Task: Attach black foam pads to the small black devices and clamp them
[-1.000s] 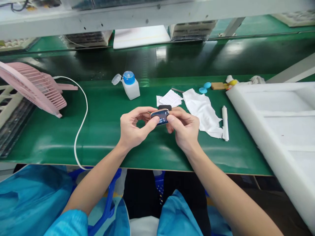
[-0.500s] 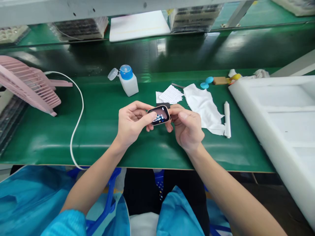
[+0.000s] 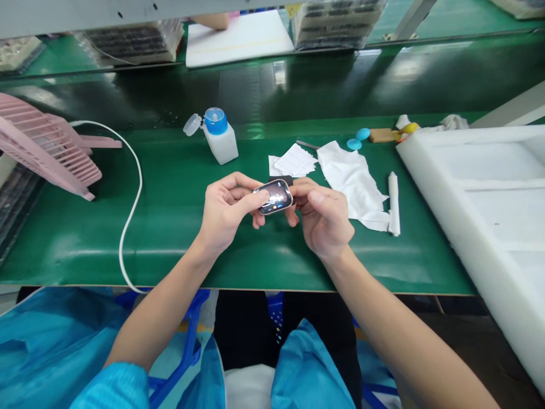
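A smartwatch [image 3: 279, 197] with a lit screen and a dark strap is held above the green bench, between both hands. My left hand [image 3: 225, 210] grips its left side, thumb lying on the screen and fingers behind. My right hand [image 3: 326, 218] closes on the right edge, its index finger against the case side. Most of the strap is hidden behind the watch and fingers. Just beyond lie white paper slips [image 3: 295, 161] and a white cloth [image 3: 355, 182].
A white bottle [image 3: 222, 145] with an open blue cap stands behind my left hand. At left are a pink fan [image 3: 51, 147] and a white cable [image 3: 130, 218]. A white foam tray [image 3: 445, 187] fills the right. A white roll [image 3: 394, 204] lies beside the cloth.
The watch's screen picture has changed, and the watch is tilted slightly differently. Part of another person's hand has appeared over the white sheet on the far shelf. Both my hands keep their grip.
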{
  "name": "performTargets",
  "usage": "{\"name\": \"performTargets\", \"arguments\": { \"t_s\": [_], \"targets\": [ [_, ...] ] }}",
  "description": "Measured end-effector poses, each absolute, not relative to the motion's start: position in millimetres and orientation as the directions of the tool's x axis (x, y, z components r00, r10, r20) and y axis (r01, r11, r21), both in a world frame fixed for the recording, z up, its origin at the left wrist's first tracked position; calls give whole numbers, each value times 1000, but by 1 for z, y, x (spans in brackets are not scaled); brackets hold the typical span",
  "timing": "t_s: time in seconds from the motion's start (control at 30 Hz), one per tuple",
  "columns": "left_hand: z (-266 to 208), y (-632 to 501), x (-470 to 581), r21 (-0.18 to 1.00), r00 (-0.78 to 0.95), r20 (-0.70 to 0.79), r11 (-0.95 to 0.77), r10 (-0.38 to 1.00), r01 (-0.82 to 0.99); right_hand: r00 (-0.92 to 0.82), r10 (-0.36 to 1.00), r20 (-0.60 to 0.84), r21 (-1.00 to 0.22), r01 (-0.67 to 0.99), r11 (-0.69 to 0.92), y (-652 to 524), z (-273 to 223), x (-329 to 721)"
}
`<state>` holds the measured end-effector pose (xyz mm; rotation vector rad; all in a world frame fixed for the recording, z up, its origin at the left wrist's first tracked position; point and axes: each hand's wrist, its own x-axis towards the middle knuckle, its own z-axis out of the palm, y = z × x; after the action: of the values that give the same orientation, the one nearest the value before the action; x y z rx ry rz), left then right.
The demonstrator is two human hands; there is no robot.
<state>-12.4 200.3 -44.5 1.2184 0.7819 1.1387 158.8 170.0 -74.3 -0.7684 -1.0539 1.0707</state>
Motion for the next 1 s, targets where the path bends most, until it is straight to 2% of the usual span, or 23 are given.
{"name": "performTargets", "arguments": {
  "t_s": [0.23, 0.43, 0.5, 1.0],
  "targets": [
    [-46, 199, -10, 972, 253, 177, -128, 951, -199, 143, 931, 335, -908, -217, 359, 166, -75, 156],
    [-48, 200, -5, 969, 268, 216, -173, 939, -175, 286, 856, 431, -900, 68, 431, 161, -66, 147],
    [-49, 200, -5, 973, 283, 208, -168, 936, -161, 305, 840, 449, -893, 115, 436, 161, -65, 146],
    [-51, 202, -5, 976, 268, 209, -185, 940, -113, 321, 840, 438, -899, 141, 415, 160, -71, 150]
  ]
}}
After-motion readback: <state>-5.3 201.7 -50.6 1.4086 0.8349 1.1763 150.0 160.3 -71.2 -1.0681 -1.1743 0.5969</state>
